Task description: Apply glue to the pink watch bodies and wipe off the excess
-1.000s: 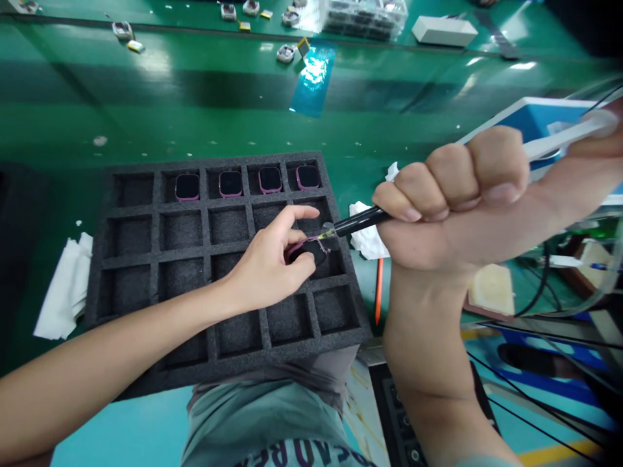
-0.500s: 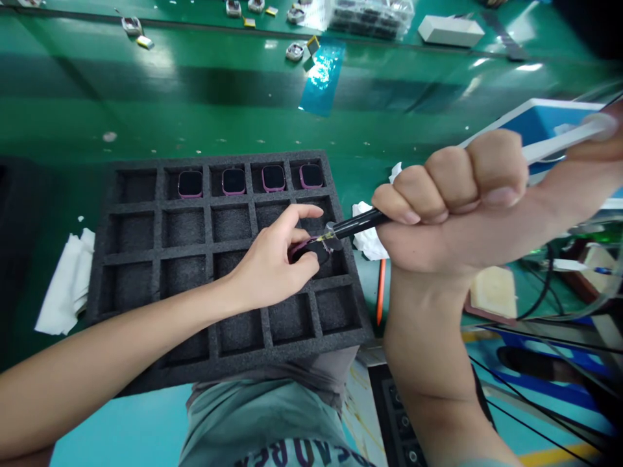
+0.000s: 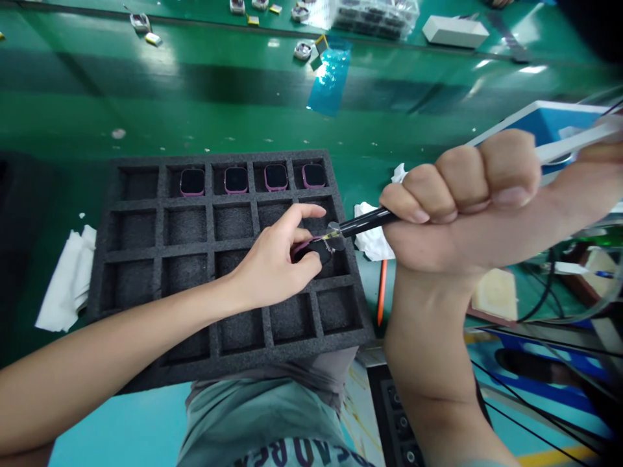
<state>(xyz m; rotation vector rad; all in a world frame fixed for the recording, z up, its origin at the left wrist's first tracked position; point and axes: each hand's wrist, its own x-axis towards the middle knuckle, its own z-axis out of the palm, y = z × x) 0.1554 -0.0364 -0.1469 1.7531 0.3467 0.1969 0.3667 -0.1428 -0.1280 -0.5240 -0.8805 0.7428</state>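
Green workbench, black foam tray, left hand grip pinching watch case, right hand grip fisted on black tool

an electronics assembly line: green bench, foam tray of watch cases.

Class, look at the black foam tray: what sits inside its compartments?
The foam tray holds four pink-rimmed watch cases in its top row. The left hand pinches a fifth over a right-hand compartment, hiding that cell's floor. The other cells look bare.
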